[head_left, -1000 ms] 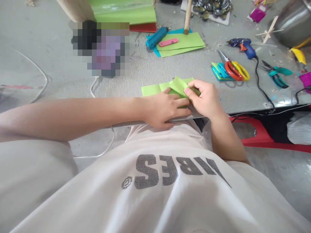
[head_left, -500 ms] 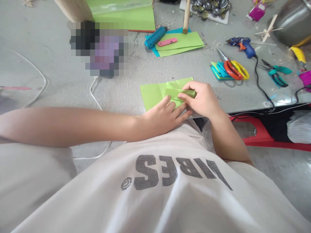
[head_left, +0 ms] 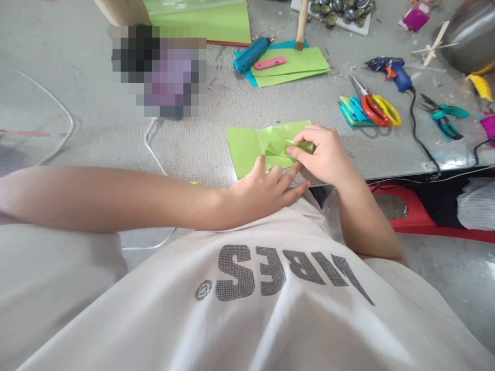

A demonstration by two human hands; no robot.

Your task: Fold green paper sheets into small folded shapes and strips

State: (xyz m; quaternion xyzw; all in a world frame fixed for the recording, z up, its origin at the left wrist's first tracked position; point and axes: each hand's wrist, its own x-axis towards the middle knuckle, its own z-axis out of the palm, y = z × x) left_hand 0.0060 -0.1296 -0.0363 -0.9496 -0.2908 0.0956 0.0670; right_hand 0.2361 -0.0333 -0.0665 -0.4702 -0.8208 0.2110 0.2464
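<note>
A sheet of light green paper (head_left: 244, 149) with crease lines lies at the table's near edge. Its right part carries a folded flap, and my right hand (head_left: 324, 154) pinches that flap between thumb and fingers. My left hand (head_left: 266, 186) rests along the sheet's lower edge with its fingers spread, the fingertips close beneath the right hand. The left fingers partly cover the paper's near side. Whether the flap belongs to the same sheet or is a separate piece, I cannot tell.
Scissors (head_left: 376, 110) lie on small blue and green paper pieces. Right of them are a blue glue gun (head_left: 390, 71) and teal pliers (head_left: 444, 117). Behind the sheet, a pink cutter (head_left: 269, 63) and a teal tool (head_left: 251, 54) rest on green papers. A white cable (head_left: 148, 138) runs at left.
The flap under my right hand is lower and flatter against the sheet. My left fingers have spread a little and moved slightly toward me. The whole view has shifted a little.
</note>
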